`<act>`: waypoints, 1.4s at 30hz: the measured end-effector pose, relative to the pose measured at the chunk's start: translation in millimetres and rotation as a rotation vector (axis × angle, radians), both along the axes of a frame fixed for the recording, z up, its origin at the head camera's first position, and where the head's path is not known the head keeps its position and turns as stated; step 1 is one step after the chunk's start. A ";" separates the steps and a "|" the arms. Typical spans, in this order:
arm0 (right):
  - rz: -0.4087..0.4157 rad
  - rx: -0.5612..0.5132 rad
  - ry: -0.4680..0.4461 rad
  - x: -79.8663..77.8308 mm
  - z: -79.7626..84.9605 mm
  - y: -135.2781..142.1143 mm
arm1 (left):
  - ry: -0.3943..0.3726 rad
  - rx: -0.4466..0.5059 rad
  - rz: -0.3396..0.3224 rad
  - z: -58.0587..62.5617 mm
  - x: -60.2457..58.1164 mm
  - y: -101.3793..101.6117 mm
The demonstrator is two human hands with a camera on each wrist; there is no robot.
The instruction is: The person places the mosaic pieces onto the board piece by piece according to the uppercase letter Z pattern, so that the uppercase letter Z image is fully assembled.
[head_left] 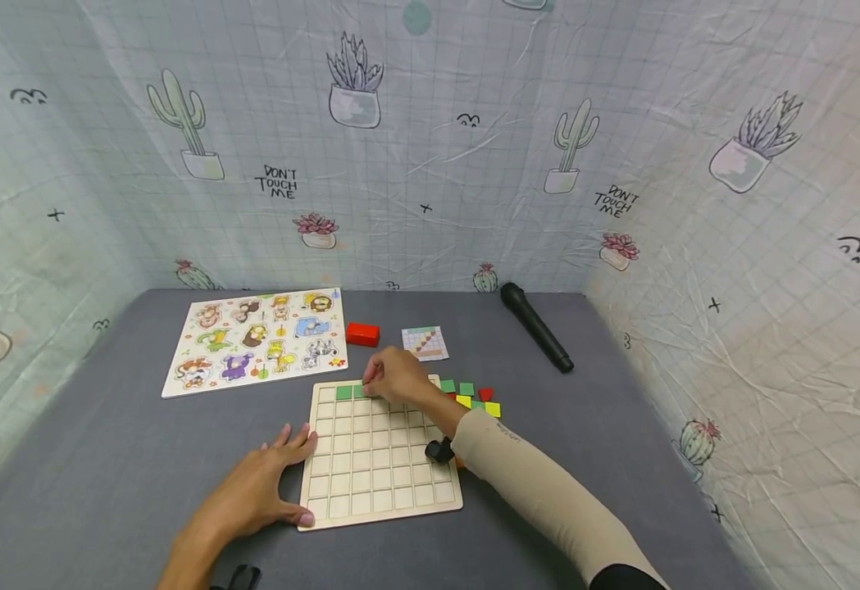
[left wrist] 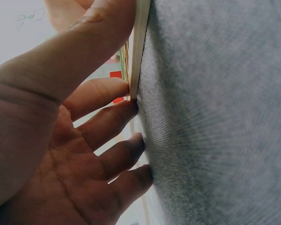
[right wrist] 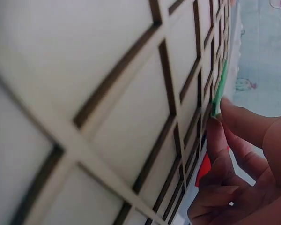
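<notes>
A wooden grid board lies on the grey table, with green square tiles in its top row. My right hand is over that row, thumb and fingertip pinching a green square tile at the board's surface in the right wrist view. Part of the top row is hidden behind this hand. My left hand rests at the board's left side with fingers spread. Its thumb touches the lower left corner and its fingertips touch the left edge; the left wrist view shows them against the board's side.
Loose green, red and yellow pieces lie right of the board, partly behind the right arm. Behind it are a red block and a small pattern card. An animal picture board lies back left, a black microphone back right.
</notes>
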State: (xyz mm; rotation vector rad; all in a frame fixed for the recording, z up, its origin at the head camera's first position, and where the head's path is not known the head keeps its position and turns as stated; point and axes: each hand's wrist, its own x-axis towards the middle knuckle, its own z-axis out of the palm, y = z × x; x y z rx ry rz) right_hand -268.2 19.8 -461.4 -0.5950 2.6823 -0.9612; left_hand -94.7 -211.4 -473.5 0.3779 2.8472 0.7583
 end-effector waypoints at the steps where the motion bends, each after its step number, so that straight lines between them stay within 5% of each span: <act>1: 0.008 -0.024 -0.007 0.1 1.0 2.9 | -0.002 0.000 0.000 -0.1 0.0 0.2; 11: -0.003 -0.195 -0.030 -8.2 6.2 59.6 | 0.007 0.006 -0.001 -1.2 0.7 -0.2; 20: -0.058 -0.077 -0.006 -9.3 1.8 111.8 | 0.013 0.012 -0.017 0.1 0.2 -2.2; 30: -0.128 0.099 0.000 -10.7 -0.9 121.2 | 0.019 0.009 -0.023 -1.4 -0.2 -2.3; 42: -0.040 -0.026 0.016 -10.3 8.5 121.2 | 0.010 0.009 -0.022 -2.2 -0.9 -1.1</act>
